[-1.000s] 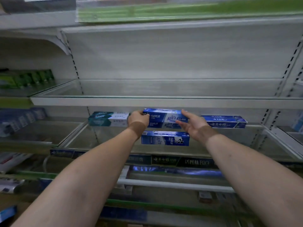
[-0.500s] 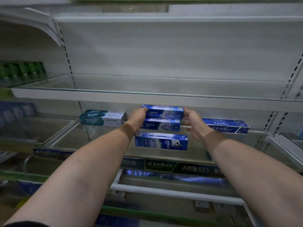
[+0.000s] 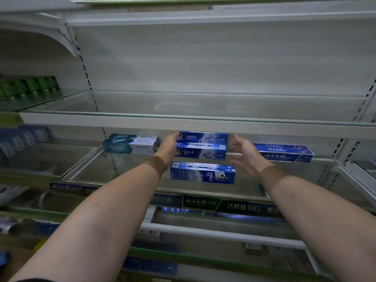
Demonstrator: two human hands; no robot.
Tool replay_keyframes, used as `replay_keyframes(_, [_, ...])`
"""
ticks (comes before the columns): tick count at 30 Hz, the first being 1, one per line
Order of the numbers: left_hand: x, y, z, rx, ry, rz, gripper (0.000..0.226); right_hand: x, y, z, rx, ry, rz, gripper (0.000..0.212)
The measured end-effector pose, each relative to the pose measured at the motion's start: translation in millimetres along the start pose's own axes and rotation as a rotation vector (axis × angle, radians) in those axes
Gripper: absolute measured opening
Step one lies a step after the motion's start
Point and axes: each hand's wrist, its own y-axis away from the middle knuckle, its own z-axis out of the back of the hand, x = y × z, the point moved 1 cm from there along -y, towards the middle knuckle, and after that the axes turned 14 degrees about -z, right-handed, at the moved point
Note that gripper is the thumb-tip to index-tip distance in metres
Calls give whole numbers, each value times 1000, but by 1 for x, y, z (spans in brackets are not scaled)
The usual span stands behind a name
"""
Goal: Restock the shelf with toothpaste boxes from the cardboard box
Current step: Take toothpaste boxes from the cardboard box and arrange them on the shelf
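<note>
Two blue Darlie toothpaste boxes lie stacked at the back of the glass shelf point(image 3: 284, 180), the upper box point(image 3: 205, 137) on the lower box point(image 3: 202, 152). A third blue Darlie box point(image 3: 203, 173) lies in front of them. My left hand point(image 3: 169, 147) rests with straight fingers against the left end of the stack. My right hand point(image 3: 247, 154) hovers with spread fingers just right of the stack, apart from it. The cardboard box is out of view.
A teal and white toothpaste box point(image 3: 131, 143) lies left of the stack, a pair of blue boxes point(image 3: 284, 152) to the right. The glass shelf above point(image 3: 183, 121) overhangs closely. Green boxes point(image 3: 30, 87) stand at far left. More shelves lie below.
The upper Darlie box has settled onto the lower one. My right hand has let go, spread its fingers and drawn back to the right. My left hand stays at the stack's left end.
</note>
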Motion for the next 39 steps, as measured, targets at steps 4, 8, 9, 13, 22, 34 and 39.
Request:
replay_keyframes(4, [12,4,16,-67,-72,-20,48,-15,13,5,-14,79,-38,46])
replay_keyframes(8, [33,21,26,-30,-368,-93,55,-28,40,4,-39,192,24,57])
replay_keyframes(9, [33,28,26,-3,-449,-98,48,-31,47,4,-10,235,34,60])
replay_keyframes(13, [25,48,23,147,-690,-82,56,-38,67,1,-58,286,-6,53])
replay_keyframes(22, [10,69,22,225,-834,-274,58,-28,102,-3,-152,58,115,36])
replay_keyframes(34, [6,105,43,128,-633,-378,70,-37,139,-4,-45,-141,-70,36])
replay_keyframes(39, [5,110,48,111,-524,-235,87,-42,151,-6,14,-124,-65,40])
